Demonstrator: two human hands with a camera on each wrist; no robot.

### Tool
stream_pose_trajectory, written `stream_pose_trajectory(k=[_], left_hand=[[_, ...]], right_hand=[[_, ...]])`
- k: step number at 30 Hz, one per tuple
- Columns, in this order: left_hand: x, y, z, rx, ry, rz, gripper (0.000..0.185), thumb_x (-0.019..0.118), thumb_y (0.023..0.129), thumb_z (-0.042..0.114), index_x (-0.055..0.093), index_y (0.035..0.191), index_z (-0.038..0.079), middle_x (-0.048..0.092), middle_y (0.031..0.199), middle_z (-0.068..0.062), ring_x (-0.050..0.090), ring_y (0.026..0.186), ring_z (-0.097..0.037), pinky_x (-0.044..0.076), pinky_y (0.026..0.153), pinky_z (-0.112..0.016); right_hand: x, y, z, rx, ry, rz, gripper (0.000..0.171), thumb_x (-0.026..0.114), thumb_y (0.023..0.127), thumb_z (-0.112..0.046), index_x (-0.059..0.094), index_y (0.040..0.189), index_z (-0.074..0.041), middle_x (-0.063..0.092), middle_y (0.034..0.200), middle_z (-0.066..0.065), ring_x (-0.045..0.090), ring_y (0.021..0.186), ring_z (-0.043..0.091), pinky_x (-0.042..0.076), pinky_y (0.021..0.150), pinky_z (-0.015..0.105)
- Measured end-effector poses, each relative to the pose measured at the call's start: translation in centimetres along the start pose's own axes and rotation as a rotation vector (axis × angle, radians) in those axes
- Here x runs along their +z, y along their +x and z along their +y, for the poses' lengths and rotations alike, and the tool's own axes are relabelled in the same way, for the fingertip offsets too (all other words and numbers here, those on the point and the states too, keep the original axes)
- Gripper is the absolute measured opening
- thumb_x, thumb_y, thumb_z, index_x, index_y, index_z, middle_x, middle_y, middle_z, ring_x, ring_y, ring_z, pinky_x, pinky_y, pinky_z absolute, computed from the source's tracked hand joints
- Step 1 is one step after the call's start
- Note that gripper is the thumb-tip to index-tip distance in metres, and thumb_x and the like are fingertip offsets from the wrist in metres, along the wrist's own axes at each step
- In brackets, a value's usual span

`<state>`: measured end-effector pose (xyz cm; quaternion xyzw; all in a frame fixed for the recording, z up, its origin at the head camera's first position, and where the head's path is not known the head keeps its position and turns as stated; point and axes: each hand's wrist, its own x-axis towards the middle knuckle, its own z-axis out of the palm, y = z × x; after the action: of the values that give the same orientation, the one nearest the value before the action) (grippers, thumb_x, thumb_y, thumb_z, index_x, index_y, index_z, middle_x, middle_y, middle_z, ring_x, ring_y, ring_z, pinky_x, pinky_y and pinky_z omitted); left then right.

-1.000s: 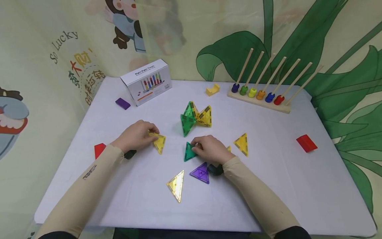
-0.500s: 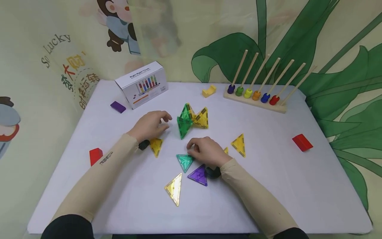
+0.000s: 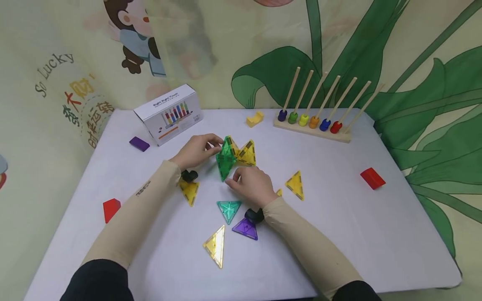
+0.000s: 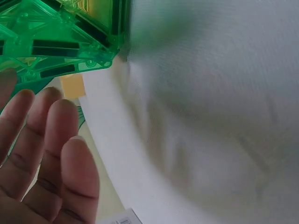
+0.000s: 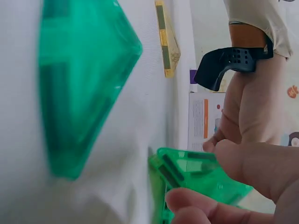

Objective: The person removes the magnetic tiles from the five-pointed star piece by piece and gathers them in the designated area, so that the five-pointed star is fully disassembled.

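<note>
A standing cluster of green and yellow magnetic triangle tiles (image 3: 226,156) is at mid-table. My left hand (image 3: 197,150) reaches its left side, fingertips right at the green tiles (image 4: 56,37), fingers loosely bent. In front of the cluster is my right hand (image 3: 251,184); its thumb and forefinger stand apart, overlapping the green tile (image 5: 205,172) in the right wrist view. A teal triangle tile (image 3: 229,210) lies flat below the right hand. Near my left wrist lies a yellow triangle tile (image 3: 190,192). Closer to me are a purple triangle tile (image 3: 245,230) and a pale yellow one (image 3: 215,246).
Another yellow triangle tile (image 3: 296,185) lies right of my right hand. Behind stand a white box (image 3: 171,115) and a peg rack (image 3: 312,129) with coloured beads. Loose blocks lie about: purple (image 3: 139,144), yellow (image 3: 255,119), red (image 3: 111,210) and red (image 3: 373,178).
My left hand has let go of the yellow tile and moved up to the cluster. My right hand has released the teal tile, now flat, and moved up toward the cluster's front.
</note>
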<state>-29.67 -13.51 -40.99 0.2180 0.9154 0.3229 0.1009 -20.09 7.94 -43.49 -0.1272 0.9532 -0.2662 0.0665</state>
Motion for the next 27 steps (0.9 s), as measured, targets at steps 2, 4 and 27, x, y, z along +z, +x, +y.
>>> stream_pose_trajectory(k=[2, 4, 27], left_hand=[[0.1, -0.2, -0.1, -0.009, -0.013, 0.01, 0.025, 0.062, 0.105, 0.02, 0.066, 0.127, 0.009, 0.071, 0.118, -0.01, 0.065, 0.103, -0.026, 0.054, 0.095, -0.042], [0.2, -0.5, -0.2, -0.009, -0.02, 0.028, 0.024, 0.063, 0.104, 0.018, 0.065, 0.126, 0.009, 0.072, 0.114, -0.01, 0.065, 0.101, -0.026, 0.054, 0.093, -0.042], [1.0, 1.6, -1.0, 0.021, -0.113, -0.03, 0.02, 0.06, 0.106, 0.021, 0.069, 0.118, 0.008, 0.071, 0.123, -0.013, 0.066, 0.112, -0.03, 0.052, 0.098, -0.046]], right_hand=[[0.2, 0.4, -0.6, 0.006, -0.006, 0.01, 0.034, 0.072, 0.095, -0.049, 0.073, 0.081, -0.019, 0.055, 0.06, -0.006, 0.053, 0.059, 0.012, 0.04, 0.052, 0.028], [0.4, 0.8, -1.1, 0.008, -0.017, 0.023, 0.037, 0.072, 0.094, -0.052, 0.073, 0.079, -0.019, 0.059, 0.062, -0.007, 0.055, 0.059, 0.012, 0.041, 0.052, 0.028], [1.7, 2.8, -2.4, -0.003, -0.272, 0.191, 0.06, 0.066, 0.096, -0.055, 0.043, 0.052, -0.021, 0.035, 0.048, -0.008, 0.037, 0.045, 0.01, 0.026, 0.039, 0.028]])
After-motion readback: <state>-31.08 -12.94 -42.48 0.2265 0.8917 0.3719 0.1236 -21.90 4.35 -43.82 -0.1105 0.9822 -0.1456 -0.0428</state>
